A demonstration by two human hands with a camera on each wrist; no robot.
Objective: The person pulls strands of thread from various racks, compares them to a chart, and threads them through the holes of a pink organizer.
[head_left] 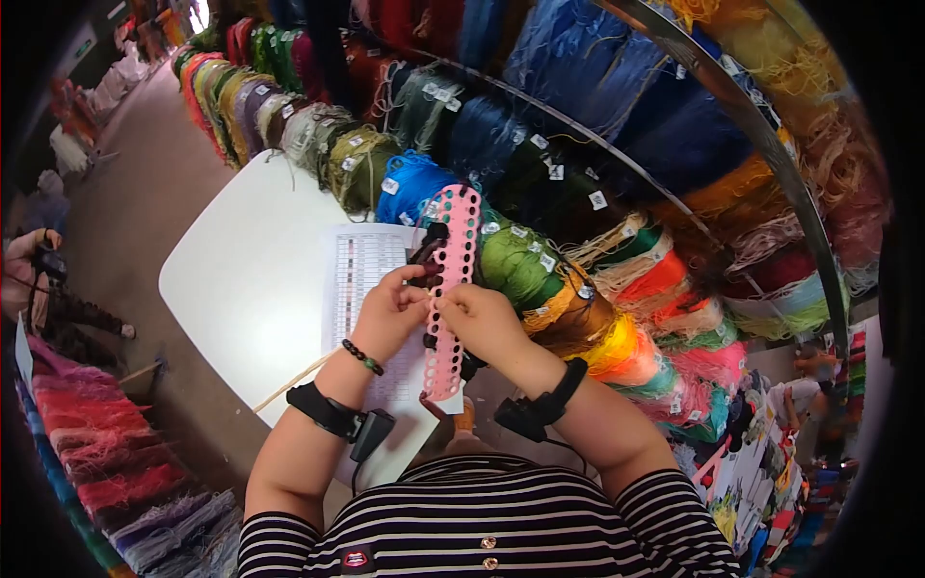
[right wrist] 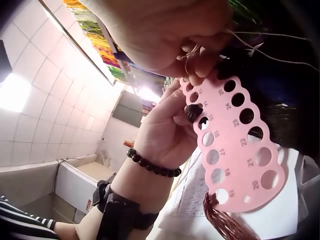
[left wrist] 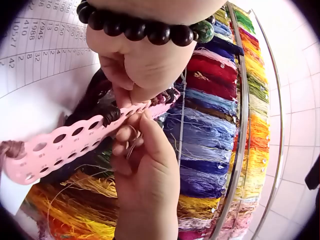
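Floss skeins (head_left: 520, 260) in many colours hang packed just behind the pink thread card (head_left: 451, 289), on a curved metal rail (head_left: 761, 135). Below the card lies a white table (head_left: 241, 260) w/ a printed number chart (head_left: 361, 265).

The card is held in the air, lengthwise away from the person. L hand (head_left: 385, 313), w/ a dark bead bracelet (head_left: 361, 357) at the wrist, pinches one long edge of the card btw thumb and forefinger. R hand (head_left: 487, 323) is at the opposite edge, fingertips closed on a thin thread (left wrist: 132, 145) and touching the card.

Risks, as I judge:
- The thread is very fine and the pinch small, so it can slip from the fingers.
- The skeins are just beside the card, so loose strands may catch on it.
- The card looks thin and is gripped at one edge only, so it may twist.

Views:
- Head view gives table, chart and rail around the card, but no thread.
- L wrist view shows the thread loop in the R fingertips.
- R wrist view makes the hole nos. on the card readable. It also shows a dark knot (right wrist: 194, 112) in one hole and a reddish-brown tassel (right wrist: 225, 220) at the card's lower end.
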